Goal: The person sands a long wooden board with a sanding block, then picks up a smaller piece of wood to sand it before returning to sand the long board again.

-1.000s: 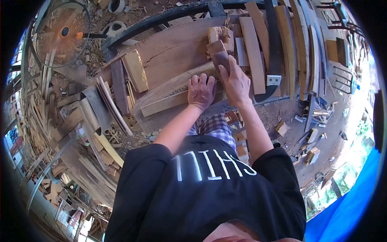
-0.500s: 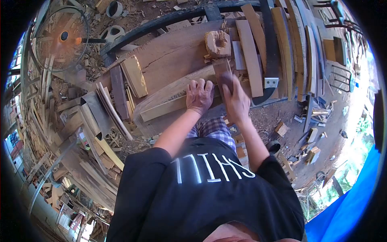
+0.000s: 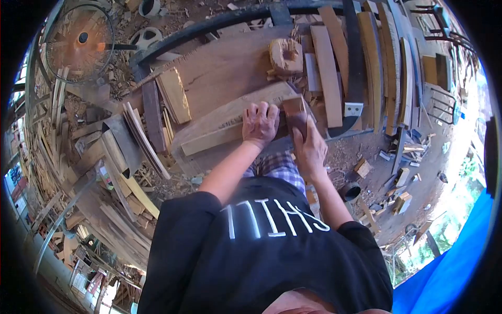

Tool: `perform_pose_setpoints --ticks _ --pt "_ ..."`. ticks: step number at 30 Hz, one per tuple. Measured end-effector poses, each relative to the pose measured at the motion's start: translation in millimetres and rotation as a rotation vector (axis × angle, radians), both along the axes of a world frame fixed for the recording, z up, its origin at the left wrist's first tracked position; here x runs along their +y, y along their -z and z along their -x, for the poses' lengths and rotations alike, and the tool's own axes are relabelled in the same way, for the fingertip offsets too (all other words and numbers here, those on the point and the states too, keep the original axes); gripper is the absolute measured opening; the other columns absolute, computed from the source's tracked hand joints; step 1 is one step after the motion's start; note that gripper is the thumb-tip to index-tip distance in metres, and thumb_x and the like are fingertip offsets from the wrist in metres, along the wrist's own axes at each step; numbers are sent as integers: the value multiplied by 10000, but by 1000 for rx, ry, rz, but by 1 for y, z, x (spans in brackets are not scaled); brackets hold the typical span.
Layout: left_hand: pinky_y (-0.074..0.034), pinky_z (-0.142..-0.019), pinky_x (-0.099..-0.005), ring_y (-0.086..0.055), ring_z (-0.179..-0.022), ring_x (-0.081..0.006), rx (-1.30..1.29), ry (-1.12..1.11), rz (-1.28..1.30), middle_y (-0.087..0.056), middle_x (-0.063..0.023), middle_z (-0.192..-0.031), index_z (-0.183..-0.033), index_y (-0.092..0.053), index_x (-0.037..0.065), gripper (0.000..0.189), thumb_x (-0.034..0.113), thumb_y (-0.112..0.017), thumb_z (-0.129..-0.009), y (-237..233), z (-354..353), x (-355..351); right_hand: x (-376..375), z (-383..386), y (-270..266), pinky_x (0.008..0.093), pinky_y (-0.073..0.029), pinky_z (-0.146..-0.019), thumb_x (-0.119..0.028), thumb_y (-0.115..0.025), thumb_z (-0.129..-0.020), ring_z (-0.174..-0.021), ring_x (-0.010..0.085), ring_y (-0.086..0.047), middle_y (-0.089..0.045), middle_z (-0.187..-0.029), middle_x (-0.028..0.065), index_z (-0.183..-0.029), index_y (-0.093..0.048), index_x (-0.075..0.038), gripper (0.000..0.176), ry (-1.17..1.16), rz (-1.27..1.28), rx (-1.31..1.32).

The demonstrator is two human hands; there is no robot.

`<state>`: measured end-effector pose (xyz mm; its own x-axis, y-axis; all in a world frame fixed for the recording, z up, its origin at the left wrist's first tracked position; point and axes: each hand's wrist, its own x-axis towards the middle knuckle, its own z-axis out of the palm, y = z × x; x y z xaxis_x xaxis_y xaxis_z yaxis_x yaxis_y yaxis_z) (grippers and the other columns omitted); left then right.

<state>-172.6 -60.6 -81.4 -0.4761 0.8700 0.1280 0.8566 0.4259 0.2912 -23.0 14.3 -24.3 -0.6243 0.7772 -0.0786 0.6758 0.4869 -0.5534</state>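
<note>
A pale wooden strip [image 3: 212,140] lies along a wider plank [image 3: 251,104] that has dark writing on it. My left hand [image 3: 260,124] is clamped over the strip near its right end, fingers curled across the far edge. Close to its right, my right hand [image 3: 312,150] is closed around the dark handle of a hand tool with a broad brown blade-like body [image 3: 294,107]. That body overlaps the right end of the strip and plank. Just beyond sits a rough wooden block with a hole [image 3: 286,55].
Several boards [image 3: 372,68] and a black-bladed saw [image 3: 354,63] with a white plate lie to the right. A short board [image 3: 174,97] rests on the bench at left. A fan [image 3: 81,44] stands far left. Offcuts [image 3: 401,201] litter the floor.
My right hand has drawn the brown tool back toward my body, from near the holed block to beside my left hand. My left hand has stayed on the strip.
</note>
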Motion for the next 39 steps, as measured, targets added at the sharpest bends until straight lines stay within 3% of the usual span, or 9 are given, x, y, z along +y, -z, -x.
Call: perform_pose_setpoints --ticks 6,12,14,18,22,27,29,32,39 --pt "-401 -747 -457 -504 -880 -290 -47 6 55 -499 -69 -897 -897 -561 157 141 293 -599 -905 -12 2 2 48 68 7 470 -504 -636 -306 -606 -958 -747 379 -646 -643 -867 156 -1310 -482 -83 435 -69 -129 43" --pt "-398 -751 -461 -497 -884 -297 -62 2 -6 -494 -80 -899 -887 -555 153 141 285 -602 -899 -3 0 1 -2 -5 3 462 -540 -734 -253 -639 -944 -892 373 -684 -678 -1086 197 -1366 -476 -77 486 16 41 16" --pt "-398 -752 -462 -498 -884 -297 -50 9 21 -497 -83 -898 -887 -555 150 142 284 -602 -898 -6 0 0 24 38 2 474 -535 -700 -270 -632 -949 -846 367 -683 -686 -1002 172 -1353 -486 -89 466 21 -57 143" --pt "-399 -751 -465 -500 -877 -300 -10 6 27 -502 -90 -888 -887 -554 145 144 280 -603 -895 -12 2 3 58 89 1 453 -511 -619 -341 -620 -948 -738 333 -667 -649 -818 128 -1326 -496 -120 455 -67 -107 -92" --pt "-407 -749 -460 -503 -861 -301 15 36 13 -500 -92 -874 -882 -554 143 147 280 -604 -896 -4 2 2 21 19 8 463 -522 -683 -295 -664 -910 -796 370 -658 -652 -868 149 -1329 -524 -121 476 -9 -103 69" --pt "-420 -784 -460 -525 -877 -286 27 25 -24 -520 -61 -911 -899 -565 163 158 316 -587 -930 -2 1 3 -34 -119 -15 460 -536 -749 -293 -701 -877 -891 382 -677 -689 -1023 176 -1349 -527 -107 536 -61 131 -164" --pt "-419 -812 -455 -521 -909 -284 -9 19 -35 -525 -50 -947 -959 -585 173 191 357 -618 -921 -1 3 0 -47 -149 -20 456 -529 -822 -380 -657 -915 -971 371 -674 -672 -1109 182 -1365 -517 -110 544 190 279 -91" --pt "-409 -842 -440 -504 -943 -284 -115 114 -64 -518 -54 -1006 -1097 -612 198 310 425 -657 -891 -18 4 -1 -52 -169 -18 465 -520 -880 -384 -646 -930 -1054 399 -653 -655 -1184 202 -1387 -487 -120 551 428 335 -43" --pt "-397 -882 -444 -480 -974 -285 -43 313 -19 -497 -75 -1052 -1323 -544 205 574 457 -723 -839 -23 -8 0 -37 -165 -4 467 -529 -844 -357 -636 -947 -1013 397 -672 -682 -1097 210 -1370 -456 -168 497 527 279 93"
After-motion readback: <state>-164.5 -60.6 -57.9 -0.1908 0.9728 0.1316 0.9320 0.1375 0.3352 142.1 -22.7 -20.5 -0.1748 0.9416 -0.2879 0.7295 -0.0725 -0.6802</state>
